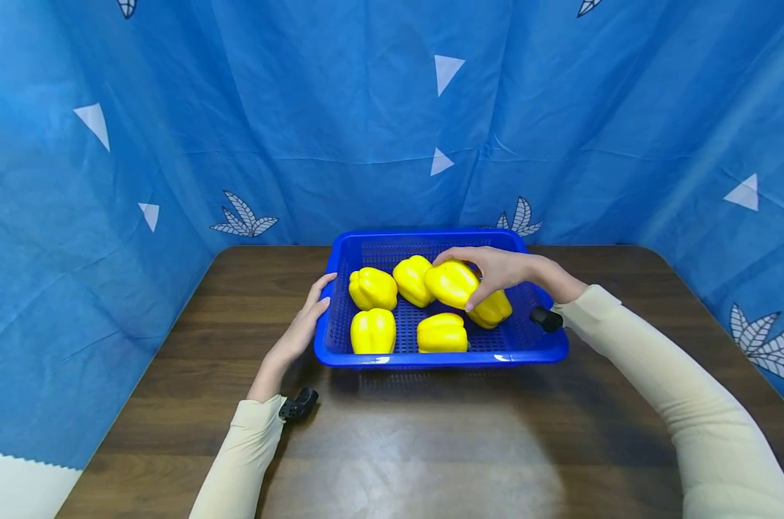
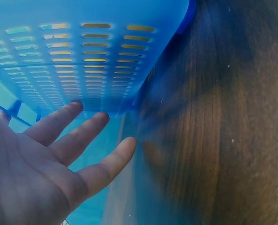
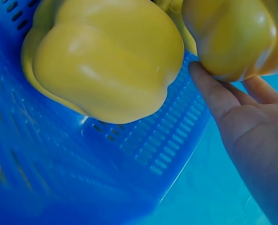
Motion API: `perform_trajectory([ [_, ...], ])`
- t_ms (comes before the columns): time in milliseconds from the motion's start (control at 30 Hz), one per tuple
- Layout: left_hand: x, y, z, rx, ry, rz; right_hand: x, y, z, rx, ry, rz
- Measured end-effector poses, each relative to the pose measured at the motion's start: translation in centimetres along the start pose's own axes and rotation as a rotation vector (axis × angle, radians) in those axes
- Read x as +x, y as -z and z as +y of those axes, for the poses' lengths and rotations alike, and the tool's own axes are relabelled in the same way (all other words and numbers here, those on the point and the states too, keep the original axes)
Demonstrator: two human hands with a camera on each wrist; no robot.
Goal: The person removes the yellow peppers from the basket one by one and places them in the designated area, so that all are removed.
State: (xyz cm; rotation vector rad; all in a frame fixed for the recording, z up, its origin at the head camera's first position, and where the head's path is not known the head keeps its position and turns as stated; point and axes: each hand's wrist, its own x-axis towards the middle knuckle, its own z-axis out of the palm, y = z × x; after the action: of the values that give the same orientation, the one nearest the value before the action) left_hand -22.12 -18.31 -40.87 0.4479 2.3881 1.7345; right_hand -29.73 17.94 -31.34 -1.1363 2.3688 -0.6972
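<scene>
A blue plastic basket [image 1: 440, 358] holds several yellow bell peppers. One yellow bell pepper [image 1: 452, 283] is gripped by my right hand [image 1: 495, 268], its fingers on the far side and thumb on the near side. In the right wrist view that pepper [image 3: 239, 40] is up in the hand, beside another large yellow bell pepper [image 3: 106, 61] lying in the basket. My left hand [image 1: 298, 328] is at the basket's left side, fingertips right at the rim. Seen from the left wrist, its fingers [image 2: 85, 136] stretch out straight along the slotted outer wall [image 2: 96, 61].
The basket stands on a dark brown wooden table [image 1: 392, 440], near its back edge. Behind and at the sides hangs a blue curtain [image 1: 366, 122] with white triangles and leaf prints. Two peppers [image 1: 373, 288] [image 1: 373, 331] lie at the basket's left end, another [image 1: 442, 333] near the front.
</scene>
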Motion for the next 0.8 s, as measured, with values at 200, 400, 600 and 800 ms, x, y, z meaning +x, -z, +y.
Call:
perform_trajectory([
  [200,0.0,-0.1,0.0,0.002,-0.002,-0.001,-0.4,0.4,-0.4,0.019,0.006,0.03],
  [400,0.1,-0.1,0.0,0.008,-0.008,0.001,-0.8,0.7,-0.4,0.034,-0.009,0.065],
  [600,0.0,0.0,0.1,0.016,-0.01,0.004,-1.1,1.0,-0.4,0.041,-0.001,0.09],
  [800,0.0,0.0,0.0,0.011,-0.002,0.005,-1.6,1.3,-0.3,0.043,-0.016,0.126],
])
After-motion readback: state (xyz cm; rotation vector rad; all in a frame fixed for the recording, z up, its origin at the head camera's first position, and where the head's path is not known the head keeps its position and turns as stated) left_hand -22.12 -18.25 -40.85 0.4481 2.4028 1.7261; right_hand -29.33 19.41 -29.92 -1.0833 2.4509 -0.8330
